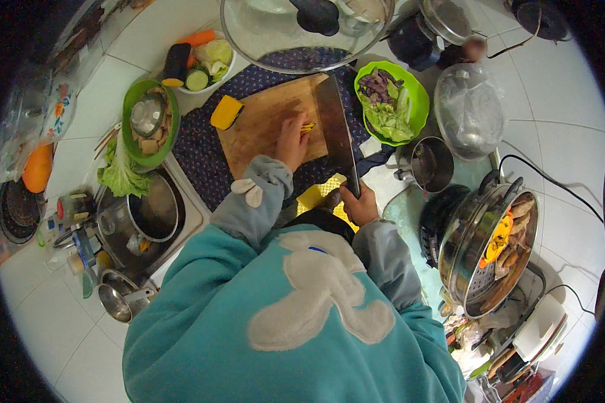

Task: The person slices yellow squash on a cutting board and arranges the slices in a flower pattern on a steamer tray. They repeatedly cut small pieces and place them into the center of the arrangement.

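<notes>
My right hand (pixel 361 205) grips the handle of a broad cleaver (pixel 335 121). Its blade lies over the right side of a wooden cutting board (pixel 262 121). My left hand (pixel 291 143) rests on the board with curled fingers around small yellow strips (pixel 308 127), just left of the blade. The fingers partly cover these strips. A yellow block with dark rind (pixel 227 112), perhaps pumpkin, sits at the board's left edge. Beneath the board spreads a dark patterned cloth (pixel 196 136).
A green bowl of leaves (pixel 408 101) stands right of the board, a white bowl of vegetables (pixel 229 75) at upper left. A glass lid (pixel 262 35) is behind the board. The sink (pixel 191 206) holds a pot (pixel 154 211). At right stands a steamer (pixel 454 252) with food.
</notes>
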The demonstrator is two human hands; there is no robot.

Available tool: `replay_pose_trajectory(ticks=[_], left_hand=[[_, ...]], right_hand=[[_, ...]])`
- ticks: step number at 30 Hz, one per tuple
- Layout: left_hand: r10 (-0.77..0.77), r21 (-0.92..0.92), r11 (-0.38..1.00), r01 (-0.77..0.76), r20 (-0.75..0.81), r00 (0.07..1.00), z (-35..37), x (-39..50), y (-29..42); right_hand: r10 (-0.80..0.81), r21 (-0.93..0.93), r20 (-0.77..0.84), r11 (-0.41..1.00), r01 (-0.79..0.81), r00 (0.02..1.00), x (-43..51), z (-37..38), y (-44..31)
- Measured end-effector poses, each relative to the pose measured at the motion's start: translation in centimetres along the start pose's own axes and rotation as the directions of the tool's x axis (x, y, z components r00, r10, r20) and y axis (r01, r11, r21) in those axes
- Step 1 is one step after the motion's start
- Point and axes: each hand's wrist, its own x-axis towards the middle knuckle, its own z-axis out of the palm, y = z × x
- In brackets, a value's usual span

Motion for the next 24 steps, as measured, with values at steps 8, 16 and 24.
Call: replay_pose_trajectory(ticks=[8, 16, 24], left_hand=[[0.117, 0.267, 0.959, -0.096, -0.062, 0.991, -2.1, -0.7, -0.4], [0.04, 0.321, 0.947, -0.01, -0.089, 0.995, -0.7, -1.0, 0.9], [-0.088, 0.156, 0.984, 0.081, 0.038, 0.995, -1.4, 0.3, 1.9]], right_hand=[[-0.335, -0.431, -0.084, 0.861, 0.269, 0.938, 0.1, 0.2, 1.2], [-0.339, -0.45, -0.067, 0.85, 0.274, 0.939, -0.2, 0.5, 0.9], [-0.318, -0.423, -0.061, 0.867, 0.264, 0.946, -0.4, 0.5, 0.8]])
